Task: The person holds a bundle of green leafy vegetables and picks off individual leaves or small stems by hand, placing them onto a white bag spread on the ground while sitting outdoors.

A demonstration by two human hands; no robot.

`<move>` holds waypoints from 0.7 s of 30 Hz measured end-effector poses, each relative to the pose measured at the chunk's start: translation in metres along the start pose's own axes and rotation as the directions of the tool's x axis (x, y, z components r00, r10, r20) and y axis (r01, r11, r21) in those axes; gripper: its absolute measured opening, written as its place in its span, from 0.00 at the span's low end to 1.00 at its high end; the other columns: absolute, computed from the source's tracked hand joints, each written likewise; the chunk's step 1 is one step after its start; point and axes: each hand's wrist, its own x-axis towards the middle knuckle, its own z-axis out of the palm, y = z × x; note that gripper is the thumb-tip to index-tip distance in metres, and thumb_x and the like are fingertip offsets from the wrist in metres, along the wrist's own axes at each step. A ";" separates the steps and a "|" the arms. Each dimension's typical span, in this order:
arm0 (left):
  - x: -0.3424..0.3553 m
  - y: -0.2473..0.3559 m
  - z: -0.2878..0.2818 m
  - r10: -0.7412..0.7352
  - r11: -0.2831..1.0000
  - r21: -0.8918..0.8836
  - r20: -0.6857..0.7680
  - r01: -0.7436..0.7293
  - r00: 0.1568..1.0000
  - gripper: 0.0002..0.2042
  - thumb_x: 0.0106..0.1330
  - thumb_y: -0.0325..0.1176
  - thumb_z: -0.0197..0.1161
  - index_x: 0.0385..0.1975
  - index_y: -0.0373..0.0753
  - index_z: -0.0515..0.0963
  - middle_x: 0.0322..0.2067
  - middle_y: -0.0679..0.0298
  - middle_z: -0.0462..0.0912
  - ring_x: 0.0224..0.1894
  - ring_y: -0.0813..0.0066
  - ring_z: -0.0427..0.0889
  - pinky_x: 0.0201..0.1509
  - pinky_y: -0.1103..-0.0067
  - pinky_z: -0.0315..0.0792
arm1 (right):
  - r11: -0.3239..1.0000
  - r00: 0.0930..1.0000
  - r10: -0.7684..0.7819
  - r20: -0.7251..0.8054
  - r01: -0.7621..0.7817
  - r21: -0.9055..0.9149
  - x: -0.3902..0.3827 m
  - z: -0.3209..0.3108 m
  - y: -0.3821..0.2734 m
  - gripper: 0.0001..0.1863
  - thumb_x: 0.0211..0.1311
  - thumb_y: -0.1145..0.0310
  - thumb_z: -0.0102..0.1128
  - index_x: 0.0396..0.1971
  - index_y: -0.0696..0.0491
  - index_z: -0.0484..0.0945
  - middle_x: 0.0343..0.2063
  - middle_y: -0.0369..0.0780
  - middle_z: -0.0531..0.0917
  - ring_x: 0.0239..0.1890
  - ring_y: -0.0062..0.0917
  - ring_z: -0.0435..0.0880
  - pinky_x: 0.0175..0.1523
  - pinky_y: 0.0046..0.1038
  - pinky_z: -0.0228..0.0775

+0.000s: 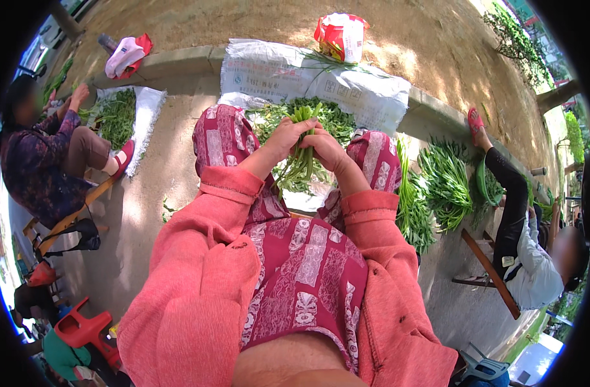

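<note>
Between my knees I hold up a bunch of leafy green stems (301, 158), its cut stem ends upward and its leaves hanging down. My left hand (283, 138) is closed round the bunch from the left, near the top. From the right, my right hand (324, 147) grips the same bunch, its fingers at the stems. Below and beyond my hands, a heap of loose greens (337, 117) lies on a white woven sack (263, 68) spread over the ground and kerb. The lower side of the bunch is partly hidden by my hands.
Bundled long greens (446, 184) lie to my right. A red and white bag (342, 37) stands beyond the sack. At left, a seated person (47, 148) has greens (116, 119) on another sack. Another person (533, 258) sits at right. A red plastic chair (85, 329) stands behind left.
</note>
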 end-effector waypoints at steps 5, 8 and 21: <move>0.002 0.005 -0.015 -0.005 0.997 0.076 0.092 -0.002 0.996 0.11 0.62 0.40 0.59 0.31 0.38 0.79 0.22 0.67 0.78 0.17 0.82 0.74 0.13 0.86 0.64 | 0.992 0.979 -0.085 0.183 0.065 0.109 -0.011 0.008 -0.013 0.23 0.45 0.82 0.51 0.46 0.56 0.65 0.30 0.43 0.77 0.28 0.30 0.80 0.36 0.28 0.75; 0.002 0.007 -0.008 0.069 0.997 0.013 0.075 -0.070 0.995 0.14 0.62 0.42 0.58 0.29 0.35 0.78 0.18 0.67 0.76 0.13 0.81 0.73 0.08 0.85 0.62 | 0.985 0.960 -0.122 0.253 0.085 0.151 -0.018 0.012 -0.019 0.21 0.50 0.79 0.56 0.47 0.54 0.65 0.29 0.41 0.77 0.26 0.29 0.80 0.33 0.29 0.76; 0.004 0.002 -0.006 0.042 0.999 -0.023 0.033 -0.041 0.999 0.16 0.62 0.49 0.58 0.30 0.41 0.77 0.16 0.73 0.71 0.11 0.88 0.63 0.10 0.87 0.52 | 0.988 0.955 -0.109 0.275 0.074 0.133 -0.004 0.000 -0.011 0.14 0.57 0.74 0.54 0.44 0.57 0.69 0.29 0.40 0.80 0.30 0.28 0.81 0.36 0.29 0.77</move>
